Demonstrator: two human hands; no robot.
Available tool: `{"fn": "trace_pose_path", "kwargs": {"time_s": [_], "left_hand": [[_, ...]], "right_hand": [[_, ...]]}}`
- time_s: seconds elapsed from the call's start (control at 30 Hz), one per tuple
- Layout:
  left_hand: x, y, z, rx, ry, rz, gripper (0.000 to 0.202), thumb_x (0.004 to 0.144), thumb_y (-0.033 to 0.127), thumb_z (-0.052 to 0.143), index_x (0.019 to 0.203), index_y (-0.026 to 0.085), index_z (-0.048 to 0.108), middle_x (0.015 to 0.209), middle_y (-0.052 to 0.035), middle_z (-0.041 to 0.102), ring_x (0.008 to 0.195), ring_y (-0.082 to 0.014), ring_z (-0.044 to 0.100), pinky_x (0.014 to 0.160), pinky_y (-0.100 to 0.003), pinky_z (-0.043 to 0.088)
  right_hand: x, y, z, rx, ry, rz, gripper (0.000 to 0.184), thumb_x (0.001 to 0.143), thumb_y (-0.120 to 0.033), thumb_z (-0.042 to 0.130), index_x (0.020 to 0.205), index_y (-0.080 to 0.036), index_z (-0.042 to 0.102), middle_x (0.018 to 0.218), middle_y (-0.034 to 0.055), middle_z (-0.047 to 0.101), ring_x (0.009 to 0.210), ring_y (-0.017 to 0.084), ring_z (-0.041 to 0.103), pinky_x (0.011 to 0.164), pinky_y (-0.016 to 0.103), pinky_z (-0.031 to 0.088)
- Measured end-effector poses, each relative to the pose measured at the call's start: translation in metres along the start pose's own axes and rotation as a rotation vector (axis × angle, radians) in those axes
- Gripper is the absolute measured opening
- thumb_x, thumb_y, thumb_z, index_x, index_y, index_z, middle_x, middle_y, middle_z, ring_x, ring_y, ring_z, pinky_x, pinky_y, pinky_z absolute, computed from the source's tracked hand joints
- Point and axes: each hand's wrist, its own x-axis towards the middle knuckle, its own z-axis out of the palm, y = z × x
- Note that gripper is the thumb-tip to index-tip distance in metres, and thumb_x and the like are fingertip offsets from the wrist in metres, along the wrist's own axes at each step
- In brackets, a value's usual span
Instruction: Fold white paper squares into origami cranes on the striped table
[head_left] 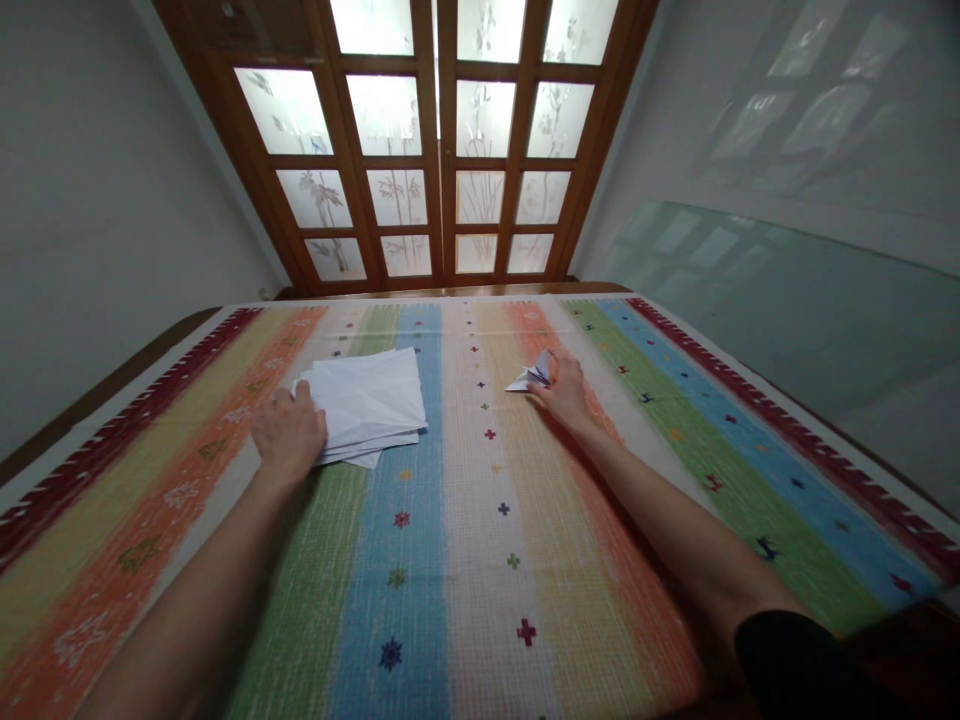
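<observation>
My left hand (287, 432) rests with curled fingers on the near left edge of a stack of white paper sheets (370, 400) lying on the striped tablecloth (465, 540). My right hand (562, 388) reaches farther out, fingers pinched on a small folded white paper figure (531, 377) that sits on the cloth near the orange stripe. Both forearms stretch over the table.
The table is covered by a cloth with coloured stripes and small cross and star motifs. A wooden door with frosted glass panes (442, 150) stands beyond the far edge. Grey walls flank both sides; a glass panel (787, 300) lines the right wall.
</observation>
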Motion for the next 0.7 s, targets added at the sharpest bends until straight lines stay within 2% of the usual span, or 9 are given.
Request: {"fn": "trace_pose_path", "kwargs": {"time_s": [0.1,0.17,0.23,0.37,0.47,0.53,0.6,0.63,0.7], "left_hand": [[-0.003,0.018,0.001,-0.008,0.114,0.187,0.052,0.089,0.035,0.039,0.135,0.012,0.047,0.141,-0.0214,0.046,0.128,-0.0376,0.043,0.1,-0.05,0.035],[-0.001,0.03,0.006,-0.066,0.073,0.246,0.055,0.091,0.042,0.039,0.137,0.014,0.047,0.148,-0.0192,0.039,0.135,-0.0365,0.034,0.106,-0.051,0.029],[0.003,0.039,0.016,-0.097,-0.035,0.269,0.06,0.091,0.049,0.037,0.142,0.017,0.043,0.154,-0.0171,0.031,0.14,-0.0398,0.026,0.108,-0.057,0.025],[0.007,0.043,0.04,-0.078,-0.303,0.288,0.068,0.09,0.059,0.031,0.148,0.025,0.032,0.158,-0.0126,0.022,0.143,-0.0438,0.018,0.108,-0.065,0.018],[0.007,0.04,0.048,-0.08,-0.359,0.275,0.068,0.091,0.06,0.03,0.149,0.025,0.029,0.158,-0.0123,0.022,0.143,-0.0431,0.017,0.109,-0.065,0.017],[0.004,0.042,0.045,-0.099,-0.307,0.273,0.067,0.091,0.058,0.034,0.147,0.022,0.034,0.156,-0.015,0.024,0.143,-0.0429,0.018,0.109,-0.066,0.017],[-0.002,0.05,0.038,-0.165,-0.163,0.301,0.062,0.09,0.051,0.041,0.143,0.017,0.042,0.154,-0.0187,0.029,0.143,-0.0417,0.02,0.11,-0.065,0.016],[-0.006,0.057,0.033,-0.239,-0.08,0.335,0.06,0.09,0.048,0.045,0.141,0.016,0.043,0.153,-0.0189,0.03,0.143,-0.0394,0.021,0.111,-0.063,0.016],[-0.016,0.075,0.023,-0.491,-0.011,0.457,0.065,0.084,0.046,0.056,0.14,0.015,0.043,0.151,-0.0188,0.035,0.142,-0.0347,0.027,0.113,-0.055,0.02]], "right_hand": [[-0.001,-0.003,0.003,-0.016,0.032,-0.004,0.075,0.072,-0.033,0.07,0.137,-0.019,0.038,0.135,0.0162,0.043,0.125,0.032,0.042,0.103,0.052,0.037],[-0.004,-0.005,0.003,-0.036,0.005,-0.055,0.07,0.073,-0.033,0.069,0.136,-0.021,0.04,0.145,0.0165,0.033,0.132,0.032,0.037,0.105,0.051,0.036],[-0.007,-0.005,0.002,-0.077,-0.063,-0.101,0.059,0.074,-0.03,0.068,0.13,-0.02,0.048,0.15,0.0162,0.029,0.134,0.033,0.034,0.106,0.051,0.034],[-0.01,-0.004,-0.002,-0.147,-0.187,-0.016,0.042,0.078,-0.027,0.062,0.118,-0.016,0.06,0.133,0.0181,0.052,0.123,0.034,0.047,0.103,0.051,0.038],[-0.009,-0.007,-0.006,-0.062,-0.257,0.084,0.039,0.077,-0.025,0.059,0.115,-0.016,0.063,0.115,0.0144,0.064,0.109,0.03,0.058,0.097,0.048,0.044],[-0.009,-0.014,-0.009,0.086,-0.27,0.132,0.039,0.075,-0.02,0.056,0.113,-0.017,0.063,0.11,0.0116,0.067,0.1,0.026,0.063,0.093,0.044,0.048],[-0.012,-0.028,-0.012,0.299,-0.295,0.153,0.04,0.071,-0.016,0.052,0.11,-0.018,0.064,0.107,0.0095,0.069,0.093,0.024,0.065,0.087,0.04,0.051],[-0.015,-0.037,-0.012,0.422,-0.329,0.133,0.041,0.07,-0.015,0.051,0.109,-0.019,0.064,0.109,0.0082,0.069,0.095,0.023,0.065,0.086,0.039,0.052],[-0.024,-0.057,-0.013,0.641,-0.399,0.098,0.044,0.068,-0.016,0.053,0.111,-0.022,0.063,0.113,0.006,0.068,0.098,0.022,0.065,0.086,0.038,0.052]]}}
